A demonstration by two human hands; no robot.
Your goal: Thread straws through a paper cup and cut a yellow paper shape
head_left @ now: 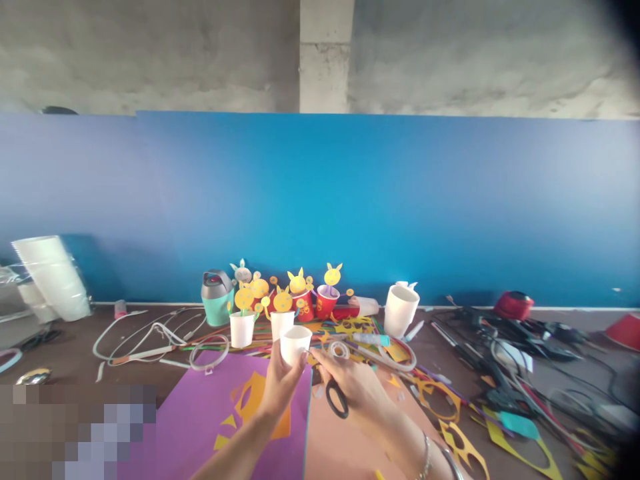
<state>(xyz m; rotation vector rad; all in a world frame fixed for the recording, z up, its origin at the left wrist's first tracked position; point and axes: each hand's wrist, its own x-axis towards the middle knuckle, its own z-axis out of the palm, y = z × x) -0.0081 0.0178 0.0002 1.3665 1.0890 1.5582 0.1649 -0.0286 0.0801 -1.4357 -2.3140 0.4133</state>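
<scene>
The left hand (284,380) is curled around a white cup (295,344), held up near the far edge of the purple sheet (195,413) in front of the decorated cups (242,331), while the right hand (356,383), loosely closed on black-handled scissors (343,409), has its fingertips just beside the cup's right side.

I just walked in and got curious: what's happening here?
A person's left hand holds a white paper cup over a cluttered table. The right hand, carrying what look like black-handled scissors, has its fingers close to the cup's side. Behind stand white cups and red cups, several topped with yellow animal-face cutouts.
</scene>
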